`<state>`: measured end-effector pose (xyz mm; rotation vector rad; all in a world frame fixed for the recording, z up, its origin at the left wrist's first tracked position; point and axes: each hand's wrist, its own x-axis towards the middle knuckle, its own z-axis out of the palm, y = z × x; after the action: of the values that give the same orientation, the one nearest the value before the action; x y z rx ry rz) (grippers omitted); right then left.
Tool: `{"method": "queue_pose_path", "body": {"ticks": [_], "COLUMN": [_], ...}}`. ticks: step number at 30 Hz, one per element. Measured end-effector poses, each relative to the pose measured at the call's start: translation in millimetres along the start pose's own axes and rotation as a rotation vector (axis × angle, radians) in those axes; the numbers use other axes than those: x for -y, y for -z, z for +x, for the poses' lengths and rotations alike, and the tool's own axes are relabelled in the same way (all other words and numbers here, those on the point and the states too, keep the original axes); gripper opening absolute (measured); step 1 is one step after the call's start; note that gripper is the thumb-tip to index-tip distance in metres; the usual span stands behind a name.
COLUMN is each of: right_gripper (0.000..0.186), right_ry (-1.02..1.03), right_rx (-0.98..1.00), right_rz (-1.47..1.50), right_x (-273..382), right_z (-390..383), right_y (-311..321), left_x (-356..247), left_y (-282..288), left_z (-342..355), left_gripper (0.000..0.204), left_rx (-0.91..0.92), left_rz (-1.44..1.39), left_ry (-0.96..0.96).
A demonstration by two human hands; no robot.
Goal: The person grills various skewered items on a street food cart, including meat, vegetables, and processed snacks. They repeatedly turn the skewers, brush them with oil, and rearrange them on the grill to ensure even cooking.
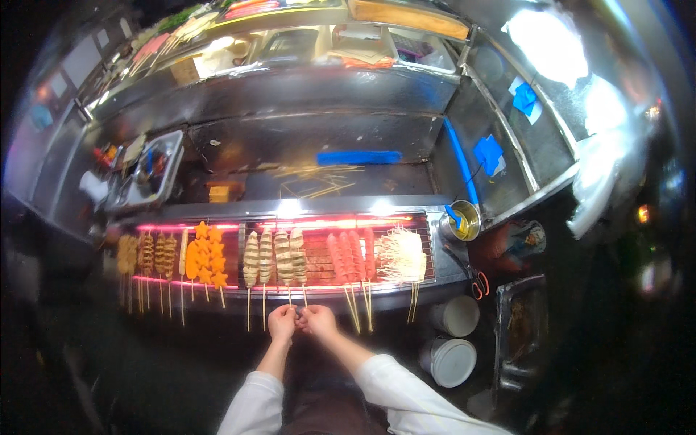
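Observation:
A long grill (435, 272) glows red under a row of skewers. My left hand (281, 322) pinches the stick end of a spiral potato skewer (283, 257) at the grill's near edge. My right hand (317, 320) grips the stick of the neighbouring spiral skewer (298, 254). Both hands sit close together, almost touching. Left of them lie orange star-shaped skewers (205, 254) and brown ball skewers (148, 254). To the right lie red sausage skewers (351, 255) and a pale mushroom bundle (401, 254). White sleeves cover both forearms.
A metal pot (462, 221) with a brush stands at the grill's right end. Two white buckets (451, 359) sit on the floor below, beside red-handled scissors (478, 284) and a dark tray (518, 326). A steel counter (304, 138) with loose sticks and a sauce tray (148, 174) lies behind.

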<state>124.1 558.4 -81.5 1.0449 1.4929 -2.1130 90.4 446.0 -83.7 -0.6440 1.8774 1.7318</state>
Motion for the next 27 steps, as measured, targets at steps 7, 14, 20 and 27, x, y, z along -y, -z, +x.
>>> {"method": "queue_pose_path", "body": {"ticks": [7, 14, 20, 27], "right_gripper": [0.020, 0.020, 0.020, 0.024], "right_ry": [-0.023, -0.038, 0.469, 0.597], "right_rx": [0.052, 0.081, 0.004, -0.557], "right_rz": [-0.061, -0.125, -0.888, -0.689], "right_x": [-8.0, -10.0, 49.1, 69.5], "right_z": [9.1, 1.2, -69.5, -88.6], "right_y": [-2.3, 12.4, 41.6, 159.0], "left_x": [14.3, -32.3, -40.5, 21.5], "left_y": [11.3, -3.6, -26.9, -111.7], "left_z": [1.6, -74.0, -103.9, -65.3], "left_gripper": [0.020, 0.020, 0.018, 0.030], "left_rx": [-0.119, -0.205, -0.107, 0.193], "left_rz": [0.340, 0.408, 0.287, 0.077], "left_ry": [-0.122, -0.528, -0.632, -0.037]}}
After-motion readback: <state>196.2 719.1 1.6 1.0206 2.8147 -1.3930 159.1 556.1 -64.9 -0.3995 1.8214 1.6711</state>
